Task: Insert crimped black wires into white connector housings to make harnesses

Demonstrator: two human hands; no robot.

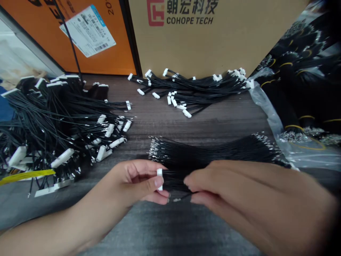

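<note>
My left hand [145, 183] pinches a small white connector housing [160, 179] between thumb and fingers. Several black wires run from the housing to the right, toward my right hand [226, 192]. The right hand's thumb and fingertips are closed on a black wire [185, 196], whose bare metal terminal [177, 200] points left, just below and apart from the housing. Just behind both hands lies a bundle of loose black wires [202, 151] with metal terminals at both ends.
A heap of black wire harnesses [61, 117] with white connectors lies at left, beside a yellow strip [26, 176]. More harnesses [197, 87] lie along a cardboard box [226, 42]. An orange box [106, 60] stands back left. Banded wire bundles [293, 96] rest on clear plastic [269, 106] at right.
</note>
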